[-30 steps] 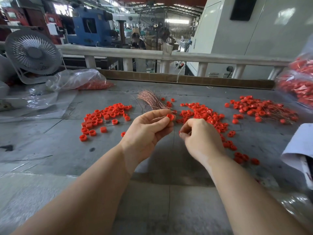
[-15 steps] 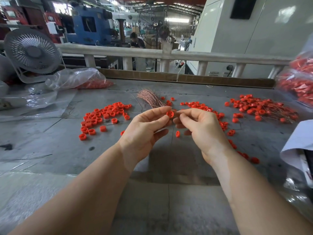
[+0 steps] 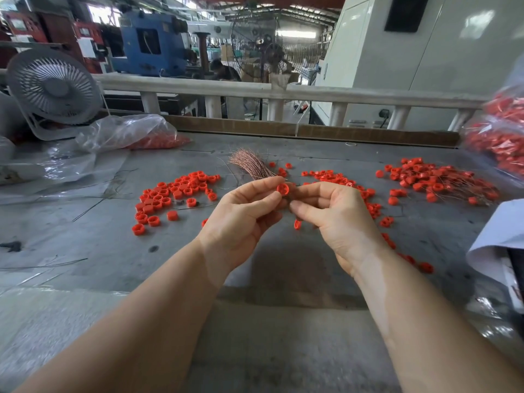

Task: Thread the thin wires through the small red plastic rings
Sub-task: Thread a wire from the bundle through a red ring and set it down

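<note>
Red is the ring (image 3: 282,189) I hold up in front of me, above the grey table (image 3: 85,236). My left hand (image 3: 243,214) has it in a pinching grip, thumb on one side and first finger on the other, with the open face turned toward me. My right hand (image 3: 337,214) is right beside it, fingers curled and tips pressed together in a pinch, touching or almost touching the ring. I think there is a thin wire in that pinch, but it is too fine to see, so I cannot tell for sure.

The step now is to poke the wire end through the little hole in the ring. To do it well I should keep the ring very still and hold the wire close to its tip, so it does not bend or wobble. Then I push it straight in, slowly. If it bends, I should pull back and try again, not shove.

The bunch of copper wires (image 3: 251,165) lies on the table just behind my hands. Loose red rings (image 3: 173,197) sit in a pile to the left, and more rings (image 3: 334,177) are spread behind my right hand. A pile of rings with wires in them (image 3: 436,181) lies far to the right, so lots are done and lots are left. A plastic bag (image 3: 127,134) with more red parts and a white fan (image 3: 54,86) are at the back left.
</note>
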Tool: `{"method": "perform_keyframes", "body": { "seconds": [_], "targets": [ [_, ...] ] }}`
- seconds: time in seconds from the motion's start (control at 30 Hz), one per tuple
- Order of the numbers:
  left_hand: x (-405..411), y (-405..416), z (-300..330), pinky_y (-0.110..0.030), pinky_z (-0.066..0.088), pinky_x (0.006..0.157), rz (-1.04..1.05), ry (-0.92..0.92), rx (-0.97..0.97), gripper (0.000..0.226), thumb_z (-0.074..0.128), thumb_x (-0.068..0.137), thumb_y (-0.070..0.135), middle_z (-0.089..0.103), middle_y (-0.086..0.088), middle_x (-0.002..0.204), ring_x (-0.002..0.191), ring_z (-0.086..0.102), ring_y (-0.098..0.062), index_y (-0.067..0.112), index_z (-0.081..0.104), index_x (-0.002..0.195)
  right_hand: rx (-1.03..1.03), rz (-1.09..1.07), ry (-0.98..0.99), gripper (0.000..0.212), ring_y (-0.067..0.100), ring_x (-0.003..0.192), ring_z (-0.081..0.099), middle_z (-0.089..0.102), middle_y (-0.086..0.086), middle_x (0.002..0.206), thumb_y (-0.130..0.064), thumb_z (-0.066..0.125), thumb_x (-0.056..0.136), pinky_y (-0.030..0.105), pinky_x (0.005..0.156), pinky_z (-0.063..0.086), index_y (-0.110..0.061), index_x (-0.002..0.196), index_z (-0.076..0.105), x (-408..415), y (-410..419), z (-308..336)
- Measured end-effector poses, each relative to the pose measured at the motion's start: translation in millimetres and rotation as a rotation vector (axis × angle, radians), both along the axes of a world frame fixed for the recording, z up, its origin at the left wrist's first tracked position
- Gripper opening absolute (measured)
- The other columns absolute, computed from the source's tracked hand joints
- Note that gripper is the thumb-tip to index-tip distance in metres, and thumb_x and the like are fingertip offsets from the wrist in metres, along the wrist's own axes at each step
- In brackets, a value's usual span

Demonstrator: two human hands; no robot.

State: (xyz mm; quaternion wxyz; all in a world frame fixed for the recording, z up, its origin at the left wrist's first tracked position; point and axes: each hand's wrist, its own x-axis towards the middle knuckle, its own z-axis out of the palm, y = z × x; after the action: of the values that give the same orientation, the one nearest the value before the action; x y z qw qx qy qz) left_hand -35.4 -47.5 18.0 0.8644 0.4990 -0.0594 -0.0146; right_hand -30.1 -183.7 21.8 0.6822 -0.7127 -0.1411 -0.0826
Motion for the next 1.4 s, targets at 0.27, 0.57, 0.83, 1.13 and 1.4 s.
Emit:
{"method": "perform_keyframes", "body": {
  "seconds": [0.27,0.57,0.83,1.13,1.4],
  "targets": [
    [2.3,2.4,0.1,-0.016,0.055,0.062,0.065,0.04,-0.054,0.022,0.05,0.088,-0.007,0.07,0.0,0.067,0.058,0.064,-0.006,0.008,0.065,0.09,-0.002,-0.065,-0.048,0.023,-0.004,0.054,0.055,0.063,-0.009,0.058,0.003,0.066,0.08,0.008,0.044,0.037,-0.019,0.072,0.067,2.4,-2.1,-0.7],
    [0.8,-0.5,2.4,-0.018,0.056,0.064,0.021,0.083,-0.072,0.024,0.048,0.088,-0.009,0.07,-0.006,0.069,0.063,0.067,-0.01,0.005,0.068,0.085,-0.021,-0.075,-0.083,0.024,-0.005,0.061,0.056,0.063,-0.007,0.068,0.0,0.061,0.085,0.008,0.046,0.04,-0.022,0.074,0.064,2.8,-2.6,-0.5],
    [-2.5,-2.1,4.2,-0.018,0.056,0.062,0.001,0.073,-0.043,0.023,0.052,0.083,-0.007,0.071,-0.005,0.069,0.06,0.067,-0.011,0.009,0.068,0.078,-0.01,-0.011,-0.086,0.026,-0.002,0.061,0.052,0.06,-0.011,0.067,0.001,0.058,0.087,0.012,0.046,0.041,-0.021,0.074,0.064,1.4,-0.7,0.0],
    [-2.5,-1.9,3.5,-0.017,0.056,0.064,-0.023,0.072,-0.014,0.02,0.051,0.084,-0.009,0.071,-0.006,0.07,0.063,0.067,-0.01,0.004,0.066,0.083,0.004,0.013,-0.07,0.028,-0.004,0.063,0.057,0.066,-0.014,0.065,0.004,0.058,0.086,0.011,0.047,0.042,-0.02,0.076,0.066,2.8,-1.0,-1.0],
    [-4.2,-2.6,3.9,-0.018,0.056,0.066,0.004,0.058,0.032,0.014,0.056,0.081,-0.007,0.069,-0.006,0.068,0.058,0.064,-0.009,0.002,0.066,0.082,-0.06,-0.031,-0.115,0.025,0.001,0.058,0.057,0.065,-0.009,0.062,0.002,0.066,0.081,0.013,0.047,0.043,-0.022,0.073,0.065,2.6,0.6,-2.1]
  ]
}}
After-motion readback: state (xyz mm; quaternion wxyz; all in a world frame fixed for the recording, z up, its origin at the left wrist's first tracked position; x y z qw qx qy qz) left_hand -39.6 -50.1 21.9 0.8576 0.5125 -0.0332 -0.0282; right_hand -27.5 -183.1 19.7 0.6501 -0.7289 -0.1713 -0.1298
